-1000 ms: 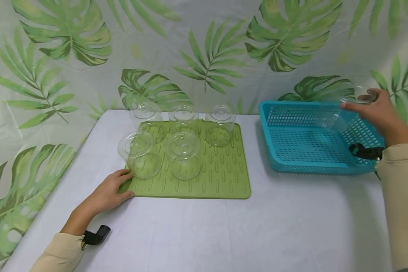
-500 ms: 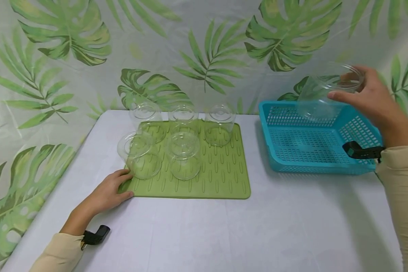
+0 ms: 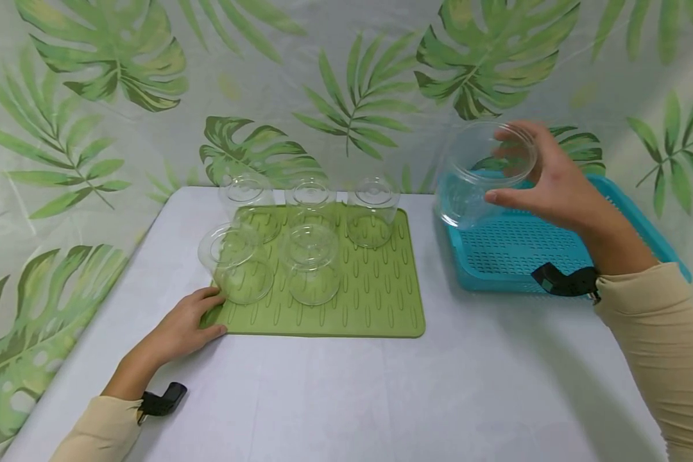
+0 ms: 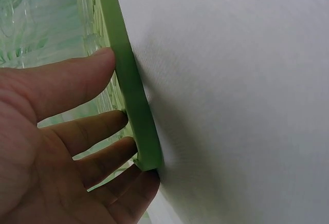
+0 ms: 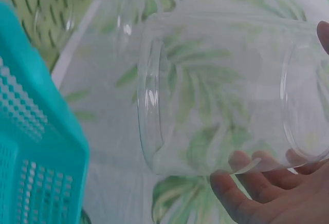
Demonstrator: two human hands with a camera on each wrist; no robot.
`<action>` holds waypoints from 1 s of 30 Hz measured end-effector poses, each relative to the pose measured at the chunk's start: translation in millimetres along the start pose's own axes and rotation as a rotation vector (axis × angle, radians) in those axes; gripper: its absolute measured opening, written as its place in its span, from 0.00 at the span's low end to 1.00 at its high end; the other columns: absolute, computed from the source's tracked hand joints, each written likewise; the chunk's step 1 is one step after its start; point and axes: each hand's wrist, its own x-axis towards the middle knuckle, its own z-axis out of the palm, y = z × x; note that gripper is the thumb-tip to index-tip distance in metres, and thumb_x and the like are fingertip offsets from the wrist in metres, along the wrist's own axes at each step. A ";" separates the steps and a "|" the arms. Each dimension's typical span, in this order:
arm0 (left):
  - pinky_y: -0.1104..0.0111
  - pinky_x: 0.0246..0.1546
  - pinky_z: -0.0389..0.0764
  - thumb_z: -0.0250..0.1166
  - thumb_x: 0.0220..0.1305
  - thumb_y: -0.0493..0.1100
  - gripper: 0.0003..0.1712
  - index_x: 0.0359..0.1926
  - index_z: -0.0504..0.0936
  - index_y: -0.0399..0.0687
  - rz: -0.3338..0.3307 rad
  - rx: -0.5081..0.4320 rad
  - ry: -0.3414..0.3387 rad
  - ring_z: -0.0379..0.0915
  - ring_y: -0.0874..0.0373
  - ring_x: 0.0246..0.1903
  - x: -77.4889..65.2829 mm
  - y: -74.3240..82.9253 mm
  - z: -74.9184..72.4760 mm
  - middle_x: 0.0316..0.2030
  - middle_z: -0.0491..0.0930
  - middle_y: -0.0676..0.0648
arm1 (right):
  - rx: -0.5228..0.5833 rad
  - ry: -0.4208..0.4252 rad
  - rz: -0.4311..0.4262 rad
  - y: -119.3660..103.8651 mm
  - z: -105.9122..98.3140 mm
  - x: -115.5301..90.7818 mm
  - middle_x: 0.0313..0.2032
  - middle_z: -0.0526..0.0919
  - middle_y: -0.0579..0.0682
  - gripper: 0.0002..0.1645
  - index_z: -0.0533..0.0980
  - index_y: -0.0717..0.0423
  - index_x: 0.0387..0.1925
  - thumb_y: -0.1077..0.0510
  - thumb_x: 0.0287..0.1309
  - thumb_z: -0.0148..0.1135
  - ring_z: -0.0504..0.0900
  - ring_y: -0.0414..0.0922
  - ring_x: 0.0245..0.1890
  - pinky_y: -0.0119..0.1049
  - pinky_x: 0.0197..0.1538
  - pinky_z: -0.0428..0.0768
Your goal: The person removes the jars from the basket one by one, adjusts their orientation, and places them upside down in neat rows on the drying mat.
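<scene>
My right hand [image 3: 554, 179] holds a clear jar [image 3: 468, 192] over the left end of the blue basket, thumb on its near side and fingers behind. In the right wrist view the jar [image 5: 216, 95] lies sideways across the picture, its wall see-through. At the front left corner of the green ridged mat [image 3: 381, 308], my left hand [image 3: 187, 324] rests with fingers spread. The left wrist view shows its thumb and fingertips along the edge of the mat [image 4: 131, 80]. Several similar clear jars stand on the mat, a front-row one [image 3: 312, 269] among them.
The blue perforated basket [image 3: 468, 277] stands on the right side of the table, its bottom visible. A white cloth [image 3: 335, 398] covers the table. Behind it hangs a leaf-print curtain [image 3: 369, 77]. The mat's right front part bears no jar.
My right hand has carried the clear jar from the basket's right end leftward to its left end. The basket has shifted or turned slightly. My left hand stays at the mat corner.
</scene>
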 end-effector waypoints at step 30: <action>0.37 0.63 0.68 0.70 0.59 0.40 0.33 0.61 0.73 0.25 -0.006 -0.007 0.001 0.64 0.27 0.64 -0.4 0.2 1.3 0.63 0.68 0.26 | 0.045 -0.257 -0.153 -2.4 86.3 -8.9 0.72 0.62 0.55 0.58 0.50 0.48 0.76 0.61 0.51 0.75 0.64 0.58 0.71 0.66 0.66 0.66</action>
